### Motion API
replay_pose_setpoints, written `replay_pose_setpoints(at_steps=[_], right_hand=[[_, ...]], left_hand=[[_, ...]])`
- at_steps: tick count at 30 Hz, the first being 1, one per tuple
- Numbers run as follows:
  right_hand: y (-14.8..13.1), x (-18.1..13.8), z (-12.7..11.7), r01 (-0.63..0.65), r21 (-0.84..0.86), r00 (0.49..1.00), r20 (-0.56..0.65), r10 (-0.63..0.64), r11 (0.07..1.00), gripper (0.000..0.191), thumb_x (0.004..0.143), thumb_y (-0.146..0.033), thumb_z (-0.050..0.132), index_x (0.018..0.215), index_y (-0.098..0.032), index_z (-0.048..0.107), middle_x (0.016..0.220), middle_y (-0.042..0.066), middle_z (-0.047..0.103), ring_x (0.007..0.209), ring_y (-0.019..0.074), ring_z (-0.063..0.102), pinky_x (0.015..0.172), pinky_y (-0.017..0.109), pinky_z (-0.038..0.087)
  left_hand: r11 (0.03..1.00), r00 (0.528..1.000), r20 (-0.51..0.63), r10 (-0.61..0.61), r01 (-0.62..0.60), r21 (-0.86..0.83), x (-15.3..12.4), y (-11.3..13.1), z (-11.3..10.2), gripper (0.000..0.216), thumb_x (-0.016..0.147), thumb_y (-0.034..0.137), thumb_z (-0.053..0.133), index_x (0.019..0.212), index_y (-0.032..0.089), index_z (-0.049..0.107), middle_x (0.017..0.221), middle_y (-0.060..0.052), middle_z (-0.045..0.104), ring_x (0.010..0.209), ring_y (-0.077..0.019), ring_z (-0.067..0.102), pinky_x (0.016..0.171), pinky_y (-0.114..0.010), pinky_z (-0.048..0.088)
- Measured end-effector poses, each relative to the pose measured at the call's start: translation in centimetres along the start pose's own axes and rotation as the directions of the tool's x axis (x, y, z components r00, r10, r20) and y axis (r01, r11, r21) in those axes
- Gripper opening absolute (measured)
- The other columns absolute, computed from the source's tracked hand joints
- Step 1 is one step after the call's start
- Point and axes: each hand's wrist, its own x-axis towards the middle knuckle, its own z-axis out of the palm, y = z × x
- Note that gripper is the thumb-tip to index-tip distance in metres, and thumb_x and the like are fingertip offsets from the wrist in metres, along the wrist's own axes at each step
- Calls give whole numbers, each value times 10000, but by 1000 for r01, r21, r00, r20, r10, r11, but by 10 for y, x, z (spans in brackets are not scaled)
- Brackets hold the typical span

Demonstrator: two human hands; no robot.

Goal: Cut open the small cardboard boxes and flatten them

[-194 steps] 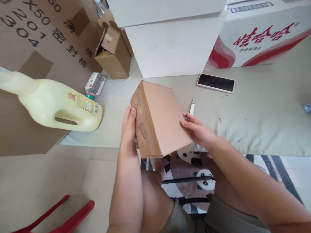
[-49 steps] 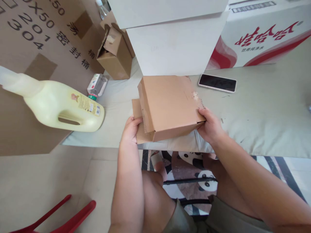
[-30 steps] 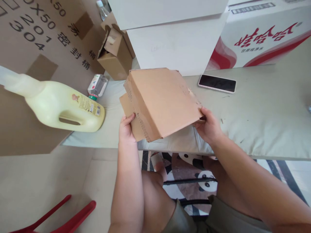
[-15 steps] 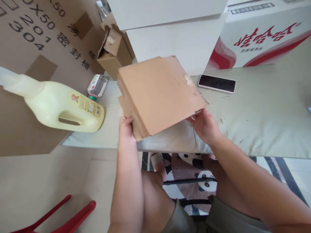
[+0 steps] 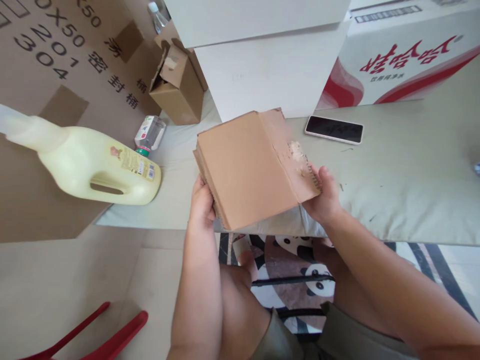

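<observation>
- Head view, on what looks done: the cardboard box (image 5: 245, 172) shows one broad panel, and its flap (image 5: 285, 155) lies opened out along the right side (a torn, pale patch (image 5: 297, 151) and a toothed edge mark it).
- What is left, as far as I can judge: the box is in both hands and not set down; its inside and underside are hidden, so I can't say more.
- Left hand (image 5: 202, 204) curls around the box's left edge, gripping it, most of the fingers out of sight behind.
- Right hand (image 5: 323, 197) holds the flap's near corner, fingers passing beneath, thumb raised just beside the toothed edge.
- The box sits between the hands, tilted, over the cloth-covered bench (image 5: 397, 195), near the phone (image 5: 333, 129); whether it touches the cloth I cannot tell.
</observation>
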Motion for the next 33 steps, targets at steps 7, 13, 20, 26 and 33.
replay_pose_setpoints(at_steps=[7,13,20,26,33], right_hand=[[9,1,-13,59,-233,998,24,-55,971,422,764,-625,665,981,-265,694,1085,34,736,1153,278,634,997,444,490],[5,-4,-25,-123,-325,987,56,149,938,372,718,-586,756,846,-239,720,798,14,732,811,231,694,767,394,571],[-11,3,-22,-132,-292,991,-12,134,947,409,672,-604,783,858,-246,720,838,-10,730,751,167,661,707,303,537],[-20,2,-15,-161,-264,987,-41,156,951,401,610,-590,827,783,-252,698,758,-17,708,646,150,622,583,283,508],[-26,2,-19,-180,-211,979,-135,154,961,430,566,-573,862,682,-233,626,642,-7,670,518,147,580,472,285,459]], left_hand=[[998,998,-39,-44,45,33,3,2,-5,404,588,238,774,967,213,637,797,-1,730,650,-179,697,651,-314,597],[992,998,-56,-24,30,123,3,-1,-12,324,548,248,797,829,176,655,711,-16,713,635,-196,697,652,-328,588],[937,990,-9,140,-130,325,-1,-1,-14,205,546,244,803,674,138,683,643,-38,703,606,-185,659,578,-281,541],[905,980,55,191,-197,376,-3,-2,1,140,554,190,775,598,156,646,611,-6,673,580,-152,604,563,-260,506],[937,990,10,138,-134,323,-3,-4,3,131,553,184,758,640,154,665,625,-14,675,567,-159,608,548,-270,495]])
